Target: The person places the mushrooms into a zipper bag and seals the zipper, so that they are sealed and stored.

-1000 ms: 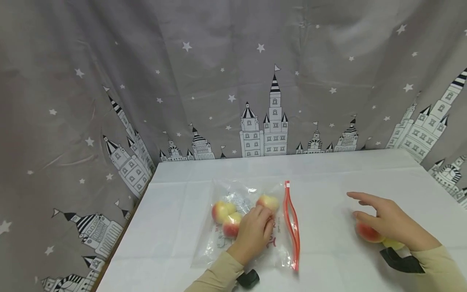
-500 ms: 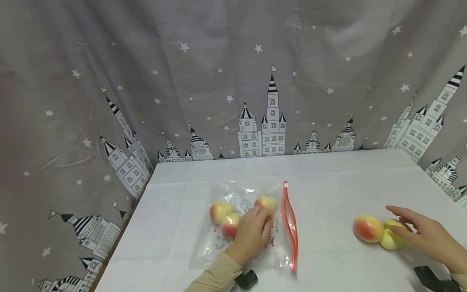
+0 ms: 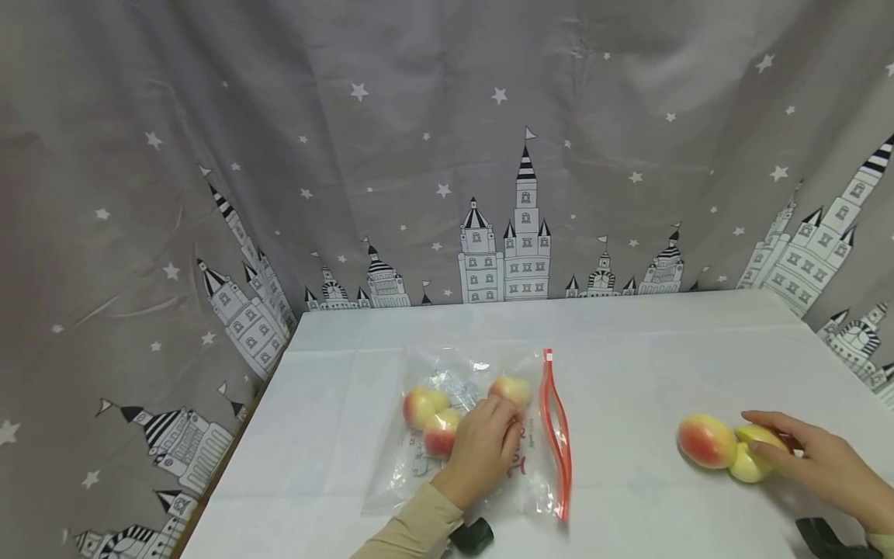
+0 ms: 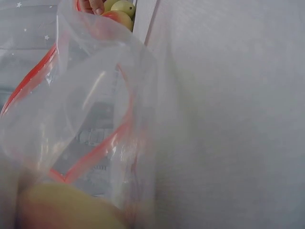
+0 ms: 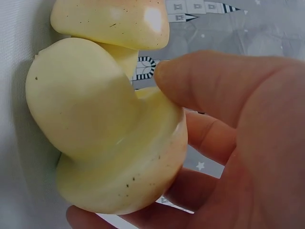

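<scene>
I have the left hand (image 3: 483, 446) with fingers bent, mid-scene, and the right hand (image 3: 822, 463) curved, thumb opposing fingers, at right.

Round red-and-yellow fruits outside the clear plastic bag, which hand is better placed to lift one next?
Probably the right hand, which grips a round red-and-yellow fruit; the left hand is at the clear plastic bag, away from these.

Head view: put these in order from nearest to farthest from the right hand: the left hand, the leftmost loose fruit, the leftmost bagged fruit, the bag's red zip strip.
1. Leftmost loose fruit: left of the right hand.
2. Red zip strip: at the bag's right edge.
3. Left hand: over the bag.
4. Leftmost bagged fruit: past the left hand.
</scene>
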Available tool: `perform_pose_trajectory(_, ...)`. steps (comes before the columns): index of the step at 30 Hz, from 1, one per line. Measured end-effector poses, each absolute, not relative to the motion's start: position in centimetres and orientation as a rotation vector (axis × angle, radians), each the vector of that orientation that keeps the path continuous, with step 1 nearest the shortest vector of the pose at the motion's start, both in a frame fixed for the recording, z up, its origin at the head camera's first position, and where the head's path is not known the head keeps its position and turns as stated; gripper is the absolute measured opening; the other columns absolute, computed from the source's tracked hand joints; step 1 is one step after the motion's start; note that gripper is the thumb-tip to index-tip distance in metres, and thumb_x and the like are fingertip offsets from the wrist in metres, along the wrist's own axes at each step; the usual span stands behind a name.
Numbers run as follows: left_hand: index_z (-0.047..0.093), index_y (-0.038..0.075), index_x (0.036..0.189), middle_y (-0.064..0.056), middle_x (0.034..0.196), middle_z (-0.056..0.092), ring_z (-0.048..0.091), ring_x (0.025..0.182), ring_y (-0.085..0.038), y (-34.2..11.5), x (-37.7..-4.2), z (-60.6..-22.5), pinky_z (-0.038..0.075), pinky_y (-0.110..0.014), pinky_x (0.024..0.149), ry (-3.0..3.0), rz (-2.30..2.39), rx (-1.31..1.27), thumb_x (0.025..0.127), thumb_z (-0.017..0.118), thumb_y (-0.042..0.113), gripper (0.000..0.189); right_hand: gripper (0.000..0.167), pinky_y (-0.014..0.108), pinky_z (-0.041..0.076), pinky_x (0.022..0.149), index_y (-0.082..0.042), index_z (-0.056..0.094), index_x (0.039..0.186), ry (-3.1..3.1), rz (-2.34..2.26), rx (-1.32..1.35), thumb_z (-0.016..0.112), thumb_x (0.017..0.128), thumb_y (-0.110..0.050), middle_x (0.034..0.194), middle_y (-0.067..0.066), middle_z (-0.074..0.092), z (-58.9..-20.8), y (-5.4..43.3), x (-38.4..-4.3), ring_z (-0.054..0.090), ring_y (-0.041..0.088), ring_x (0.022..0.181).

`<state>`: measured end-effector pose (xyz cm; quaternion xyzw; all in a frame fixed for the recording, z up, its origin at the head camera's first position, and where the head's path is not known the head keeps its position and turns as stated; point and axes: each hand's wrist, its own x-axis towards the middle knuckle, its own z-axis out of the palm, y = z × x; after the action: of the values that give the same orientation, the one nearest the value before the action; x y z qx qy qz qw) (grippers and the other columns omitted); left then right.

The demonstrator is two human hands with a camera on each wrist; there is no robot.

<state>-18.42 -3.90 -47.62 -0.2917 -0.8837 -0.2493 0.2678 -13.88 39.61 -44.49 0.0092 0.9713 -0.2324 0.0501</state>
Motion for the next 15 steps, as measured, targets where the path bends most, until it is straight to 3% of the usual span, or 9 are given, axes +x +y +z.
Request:
perform_pose_trajectory(4,0.06,0.016,0.093,0.005,0.086,0.057,0.053,0.076,-0.011,-3.91,-18.37,-47.63,0.044,-0.025,0.066,-2.392,-0.679,-0.786,0.091,0.068,0.015,0.008,0.056,0.028,0.041,0.067,0.006,0.058,0.133,2.958,-0.71,0.045,0.064,0.098,-0.038,0.116,0.029,0.065,-44.51,39.5,-13.85,0.054,0.019,0.088)
perform_pose_trajectory(8,0.06,0.017,0.093,0.005,0.085,0.057,0.053,0.076,-0.011,-3.92,-18.38,-47.72,0.044,-0.024,0.066,-2.386,-0.677,-0.782,0.091,0.068,0.014,0.009,0.052,0.036,0.049,0.071,0.006,0.061,0.128,2.974,-0.724,0.038,0.068,0.097,-0.034,0.122,0.035,0.064,-44.33,39.29,-13.91,0.062,0.032,0.093)
perform_pose_trajectory(15,0.06,0.017,0.092,0.006,0.085,0.057,0.053,0.076,-0.01,-3.91,-18.45,-47.82,0.044,-0.024,0.065,-2.382,-0.667,-0.781,0.091,0.068,0.015,0.008,0.05,0.029,0.048,0.067,0.006,0.063,0.126,3.009,-0.728,0.027,0.07,0.095,-0.034,0.123,0.037,0.063,-44.28,39.64,-13.8,0.064,0.034,0.093)
